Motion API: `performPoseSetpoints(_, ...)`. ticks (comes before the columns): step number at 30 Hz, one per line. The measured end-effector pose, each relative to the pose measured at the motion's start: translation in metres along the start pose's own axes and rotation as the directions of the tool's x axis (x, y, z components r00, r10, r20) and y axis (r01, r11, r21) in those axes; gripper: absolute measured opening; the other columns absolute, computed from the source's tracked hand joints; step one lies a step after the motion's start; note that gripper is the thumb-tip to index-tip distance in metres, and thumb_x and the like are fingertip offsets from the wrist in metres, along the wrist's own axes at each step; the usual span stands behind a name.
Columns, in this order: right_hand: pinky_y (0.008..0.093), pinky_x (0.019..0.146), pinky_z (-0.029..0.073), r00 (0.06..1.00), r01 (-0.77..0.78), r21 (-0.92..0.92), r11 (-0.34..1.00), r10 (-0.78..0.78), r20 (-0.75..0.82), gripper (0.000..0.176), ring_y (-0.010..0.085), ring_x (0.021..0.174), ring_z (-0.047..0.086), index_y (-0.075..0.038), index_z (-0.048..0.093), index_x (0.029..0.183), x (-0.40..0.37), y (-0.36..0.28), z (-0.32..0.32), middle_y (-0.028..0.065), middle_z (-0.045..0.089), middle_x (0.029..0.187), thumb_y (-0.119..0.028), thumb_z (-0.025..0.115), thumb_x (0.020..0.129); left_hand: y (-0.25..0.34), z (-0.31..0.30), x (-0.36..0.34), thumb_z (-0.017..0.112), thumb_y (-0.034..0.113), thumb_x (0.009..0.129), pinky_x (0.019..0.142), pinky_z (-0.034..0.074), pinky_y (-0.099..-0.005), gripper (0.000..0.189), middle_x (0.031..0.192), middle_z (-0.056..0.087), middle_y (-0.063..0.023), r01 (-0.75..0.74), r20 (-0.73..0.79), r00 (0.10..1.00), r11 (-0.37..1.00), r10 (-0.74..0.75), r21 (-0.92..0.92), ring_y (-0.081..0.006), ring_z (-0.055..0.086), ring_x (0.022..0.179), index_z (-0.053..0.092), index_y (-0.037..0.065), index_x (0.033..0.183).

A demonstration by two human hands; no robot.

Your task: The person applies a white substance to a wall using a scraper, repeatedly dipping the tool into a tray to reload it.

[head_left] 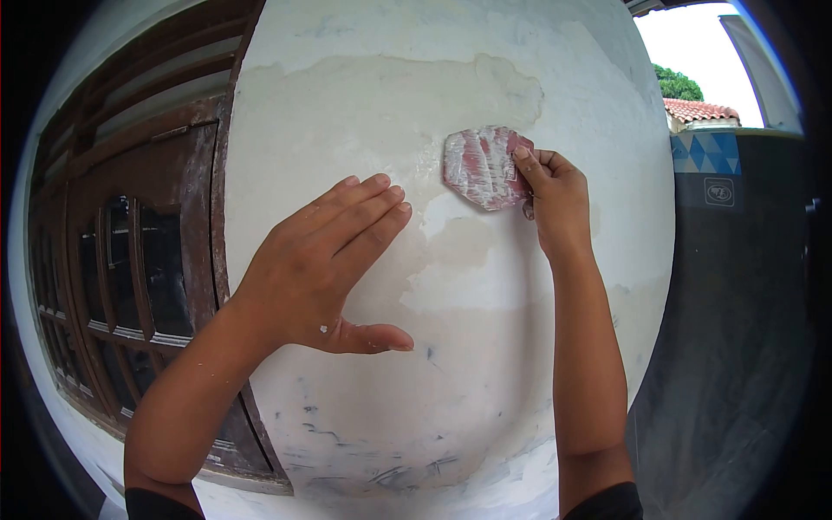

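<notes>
Between the thumb and fingers of my right hand is a flat, reddish, many-sided piece, streaked with white paste or dust. I grip it by its right edge, and its broad face is turned toward me, in front of the wall. My left hand is open, its fingers stretched up and right and the thumb held apart below them. Nothing is in it, and it overlaps the wall in this view. Patches of beige and white filler cover the wall, with dark scuffs low down.
To the left stands a dark brown wooden door or window frame with glass panes and slats above. A dark panel with a blue patterned strip is at the right. Beyond it are a tiled roof and a tree.
</notes>
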State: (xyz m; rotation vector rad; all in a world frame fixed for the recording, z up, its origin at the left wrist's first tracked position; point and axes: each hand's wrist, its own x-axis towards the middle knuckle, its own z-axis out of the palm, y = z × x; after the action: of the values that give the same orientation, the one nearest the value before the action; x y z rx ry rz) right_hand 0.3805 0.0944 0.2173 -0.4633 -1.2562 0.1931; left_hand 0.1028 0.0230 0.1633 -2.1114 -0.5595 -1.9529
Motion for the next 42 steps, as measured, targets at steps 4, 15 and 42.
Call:
performPoseSetpoints(4,0.0234,0.046,0.035,0.998,0.005,-0.078,0.997,-0.01,-0.061,0.028,0.0045,0.053,0.044,0.002,0.066,0.092,0.003,0.007,-0.015,-0.0012,0.059,0.067,-0.026,0.073,0.092,0.002,0.0,-0.002,0.029,0.083,0.086,0.109,0.041,-0.0488,0.104,0.12,0.066,-0.0274,0.019,-0.004,1.0,0.999,-0.02,-0.028,-0.0371,0.061,0.121,0.063,-0.008,0.123)
performPoseSetpoints(15,0.0227,0.048,0.035,0.996,0.048,-0.114,0.992,-0.056,-0.065,0.029,0.005,0.055,0.043,0.002,0.066,0.094,-0.003,0.012,-0.023,-0.0026,0.058,0.068,-0.026,0.071,0.094,0.0,-0.001,-0.007,0.027,0.083,0.087,0.109,0.041,-0.0488,0.105,0.119,0.066,-0.0279,0.072,-0.024,0.997,0.994,-0.075,-0.078,-0.0371,0.061,0.121,0.063,-0.008,0.123)
performPoseSetpoints(42,0.0416,0.079,0.062,0.269,-0.816,0.534,0.222,0.963,0.011,0.035,0.0252,0.098,0.07,0.001,0.057,0.122,-0.481,0.08,-0.244,0.0142,0.068,0.11,-0.028,0.045,0.107,0.03,0.087,-0.447,0.019,0.087,0.086,0.115,0.033,-0.0476,0.114,0.13,0.06,-0.0278,0.949,0.705,0.314,0.226,-0.635,-0.22,-0.0382,0.054,0.129,0.058,-0.011,0.129)
